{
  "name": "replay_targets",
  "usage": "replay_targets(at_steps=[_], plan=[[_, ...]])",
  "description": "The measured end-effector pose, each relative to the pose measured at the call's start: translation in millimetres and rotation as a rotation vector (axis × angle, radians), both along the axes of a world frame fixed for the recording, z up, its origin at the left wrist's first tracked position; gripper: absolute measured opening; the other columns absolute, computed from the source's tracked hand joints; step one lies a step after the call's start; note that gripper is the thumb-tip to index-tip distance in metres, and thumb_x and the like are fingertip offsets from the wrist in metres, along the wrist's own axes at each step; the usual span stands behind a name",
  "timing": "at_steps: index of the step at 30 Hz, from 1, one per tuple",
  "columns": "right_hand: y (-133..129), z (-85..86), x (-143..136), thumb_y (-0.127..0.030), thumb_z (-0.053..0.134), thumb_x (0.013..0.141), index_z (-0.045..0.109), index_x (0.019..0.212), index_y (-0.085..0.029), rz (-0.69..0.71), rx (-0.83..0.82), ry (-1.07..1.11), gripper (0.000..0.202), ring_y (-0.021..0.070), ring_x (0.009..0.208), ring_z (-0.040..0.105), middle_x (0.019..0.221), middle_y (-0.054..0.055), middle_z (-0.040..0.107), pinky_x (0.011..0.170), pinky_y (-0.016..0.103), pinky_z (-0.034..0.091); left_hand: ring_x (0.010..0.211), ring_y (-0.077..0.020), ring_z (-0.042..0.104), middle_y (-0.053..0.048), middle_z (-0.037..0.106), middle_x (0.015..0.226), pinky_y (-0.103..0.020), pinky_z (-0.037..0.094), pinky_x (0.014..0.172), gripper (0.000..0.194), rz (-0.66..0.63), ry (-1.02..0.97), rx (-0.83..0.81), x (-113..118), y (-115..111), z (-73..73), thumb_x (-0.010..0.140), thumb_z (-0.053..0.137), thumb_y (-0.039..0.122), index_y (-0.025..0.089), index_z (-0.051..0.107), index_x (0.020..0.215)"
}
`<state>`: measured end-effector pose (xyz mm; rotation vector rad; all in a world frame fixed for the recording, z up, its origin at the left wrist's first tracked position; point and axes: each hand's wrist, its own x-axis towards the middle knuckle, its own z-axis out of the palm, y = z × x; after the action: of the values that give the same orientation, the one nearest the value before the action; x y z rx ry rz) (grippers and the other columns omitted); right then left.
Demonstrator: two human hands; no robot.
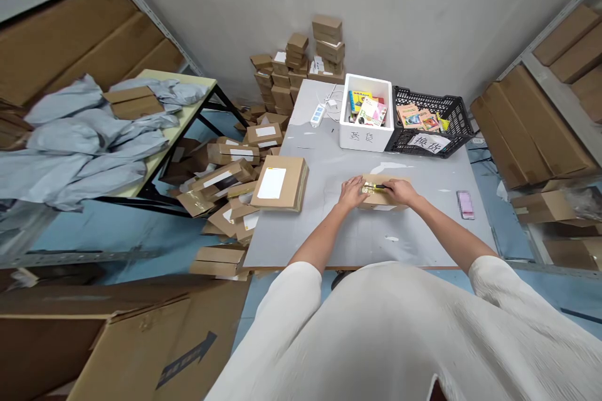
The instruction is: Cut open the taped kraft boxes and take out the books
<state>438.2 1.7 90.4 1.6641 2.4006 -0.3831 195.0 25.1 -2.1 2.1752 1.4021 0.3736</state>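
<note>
Both arms reach forward and down over the grey table (329, 153), elbows apart and forearms slanting inward to one small carton (386, 200) near the table's middle. The left hand (352, 192) lies on the carton's left end, its fingers loosely spread over the top rather than curled shut. The right hand (399, 192) rests at the other end, fingers drawn in around one slim black-and-yellow tool (375, 187), which points left across the shiny tape (369, 191) toward the left hand. Also on the table are one larger carton (294, 185) with a white label, one phone (465, 205), one power strip (318, 115) and two containers: a white foam box (365, 140) and a black crate (451, 144), touching side by side, both with books inside; their overlap keeps me from counting these. The larger carton sits along the left edge, the phone near the right edge, and the containers toward the far side, with the crate reaching the right edge. Grey tabletop shows between the larger carton and the left hand, between the right hand and the phone, and from the small carton back to the near edge
</note>
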Motion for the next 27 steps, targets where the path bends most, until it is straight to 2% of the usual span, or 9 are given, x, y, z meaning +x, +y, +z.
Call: replay_targets(at_steps=[9, 15, 20, 27], plan=[[5.2, 7.7, -0.3, -0.054, 0.048, 0.113, 0.073, 0.141, -0.027, 0.076, 0.000, -0.006, 0.046, 0.0282, 0.113, 0.069, 0.126, 0.012, 0.079, 0.090, 0.032, 0.045, 0.162, -0.0320, 0.043, -0.006, 0.048, 0.176, -0.051, 0.034, 0.131, 0.057, -0.004, 0.004, 0.000, -0.5, 2.2, -3.3, 0.097, 0.073, 0.044, 0.032, 0.066, 0.152], [7.7, 15.4, -2.6, -0.034, 0.041, 0.116, 0.075, 0.132, -0.025, 0.100, -0.011, -0.070, 0.039, 0.0273, 0.113, 0.070, 0.130, 0.012, 0.078, 0.090, 0.033, 0.043, 0.163, -0.0313, 0.042, -0.006, 0.047, 0.177, -0.051, 0.034, 0.131, 0.058, -0.011, 0.015, -0.006, -0.5, 1.5, 0.7, 0.098, 0.072, 0.045, 0.032, 0.065, 0.154], [10.4, 18.7, -4.9, -0.031, 0.043, 0.115, 0.075, 0.130, -0.023, 0.127, -0.020, -0.095, 0.036, 0.0267, 0.111, 0.070, 0.127, 0.013, 0.077, 0.089, 0.033, 0.042, 0.163, -0.0323, 0.041, -0.006, 0.047, 0.176, -0.052, 0.033, 0.131, 0.058, -0.015, 0.032, -0.011, -0.5, 1.2, 4.7, 0.098, 0.071, 0.045, 0.033, 0.064, 0.154], [14.8, 24.7, -10.2, -0.021, 0.041, 0.112, 0.075, 0.125, -0.020, 0.153, -0.027, -0.151, 0.036, 0.0247, 0.097, 0.070, 0.121, 0.014, 0.078, 0.088, 0.034, 0.041, 0.165, -0.0332, 0.038, -0.009, 0.048, 0.175, -0.053, 0.031, 0.132, 0.057, -0.059, 0.058, 0.035, -1.6, 2.4, 8.7, 0.097, 0.072, 0.045, 0.031, 0.065, 0.153]])
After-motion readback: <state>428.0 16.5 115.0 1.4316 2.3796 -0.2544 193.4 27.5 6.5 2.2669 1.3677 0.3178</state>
